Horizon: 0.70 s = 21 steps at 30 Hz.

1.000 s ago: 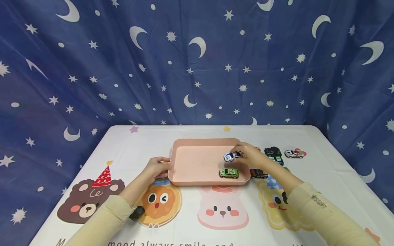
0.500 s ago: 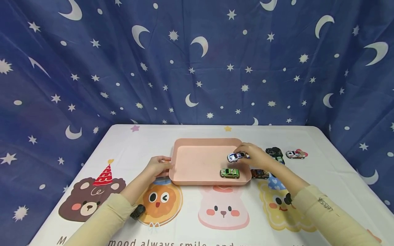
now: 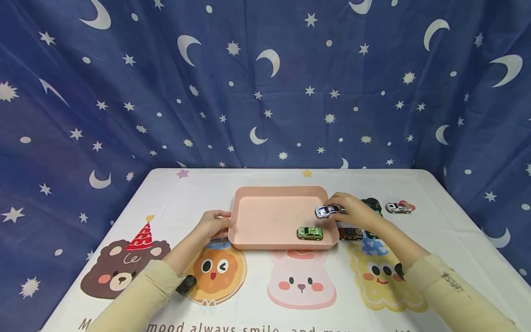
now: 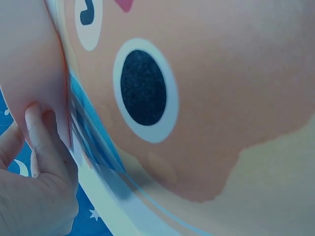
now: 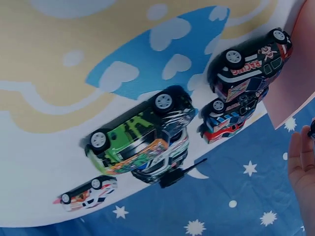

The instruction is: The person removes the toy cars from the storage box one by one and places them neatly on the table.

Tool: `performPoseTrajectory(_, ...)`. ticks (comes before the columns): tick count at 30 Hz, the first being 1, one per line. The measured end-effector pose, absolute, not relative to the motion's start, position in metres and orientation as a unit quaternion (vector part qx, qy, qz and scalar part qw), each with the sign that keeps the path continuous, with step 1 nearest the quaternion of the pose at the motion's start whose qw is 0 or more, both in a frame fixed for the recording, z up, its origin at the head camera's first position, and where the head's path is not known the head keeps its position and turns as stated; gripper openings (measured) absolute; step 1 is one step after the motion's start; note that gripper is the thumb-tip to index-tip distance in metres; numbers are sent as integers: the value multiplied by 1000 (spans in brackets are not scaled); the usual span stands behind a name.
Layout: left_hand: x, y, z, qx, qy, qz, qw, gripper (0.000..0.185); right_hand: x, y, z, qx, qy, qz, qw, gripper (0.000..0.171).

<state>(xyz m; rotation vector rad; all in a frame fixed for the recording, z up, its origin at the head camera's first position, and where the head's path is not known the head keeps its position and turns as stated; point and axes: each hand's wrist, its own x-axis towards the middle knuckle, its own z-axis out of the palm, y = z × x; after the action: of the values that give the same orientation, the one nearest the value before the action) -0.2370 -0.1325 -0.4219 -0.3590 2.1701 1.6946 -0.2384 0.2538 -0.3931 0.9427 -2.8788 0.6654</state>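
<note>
My left hand (image 3: 213,225) grips the left wall of a shallow pink tray (image 3: 265,221); in the left wrist view its fingers pinch the tray's edge. In my right hand (image 3: 350,210) is a white and blue toy car (image 3: 325,211), pinched over the tray's right side. Whether its wheels touch the tray floor I cannot tell. A green toy car (image 3: 309,233) sits inside the tray near the front right corner. The right wrist view catches only part of my right hand (image 5: 302,169) at its right edge, beside the tray (image 5: 298,73).
Right of the tray stand several toy cars: a black racing car (image 5: 251,64), a green and orange one (image 5: 140,135), and a white and red one (image 3: 399,208) farther out. A small black object (image 3: 186,284) lies by my left sleeve. Behind the table hangs a blue curtain (image 3: 265,101).
My right hand has shifted a little to the right with the white and blue car, toward the tray's right wall. My left hand keeps its hold on the tray.
</note>
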Motion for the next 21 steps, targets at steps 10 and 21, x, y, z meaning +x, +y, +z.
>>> performPoseTrajectory(10,-238,-132,-422,-120,770,600,182,41,-231,271,-389,290,-933,211,27,34)
performPoseTrajectory(21,-239,-132,-424,-123,765,605,185,42,-225,291,-389,248,-949,196,12,34)
